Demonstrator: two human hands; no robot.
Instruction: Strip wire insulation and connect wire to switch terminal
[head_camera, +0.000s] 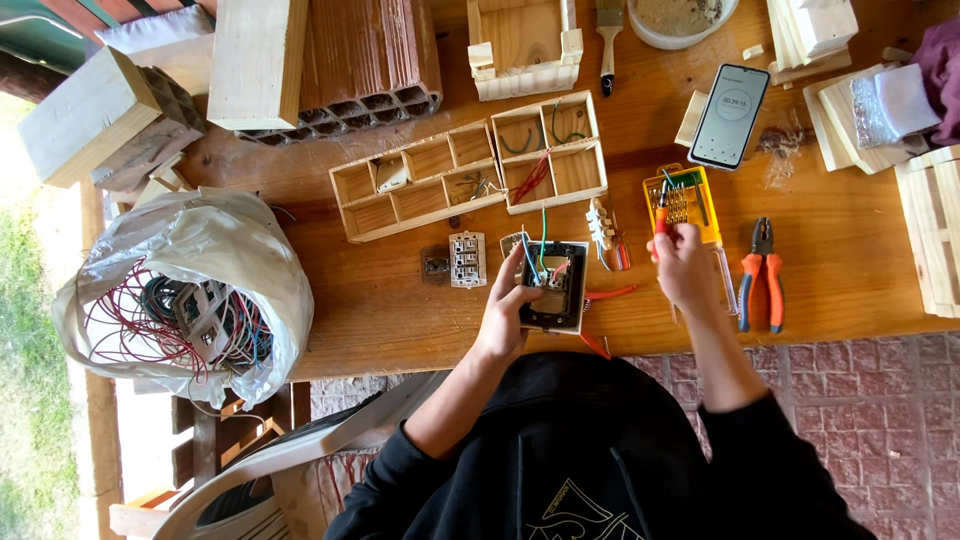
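The left hand (508, 312) grips a boxy plastic switch plate (556, 288), wires sprouting, on the grainy wooden table (400, 300); the right hand (682, 268) closes around a slim red-handled screwdriver (661, 214) beside the yellow bit case (690, 200); orange-handled pliers (762, 275) lie near.

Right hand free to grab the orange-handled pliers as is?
Probably not at once: the right hand already holds a small screwdriver. The pliers lie on bare table just beside it, nothing between them.
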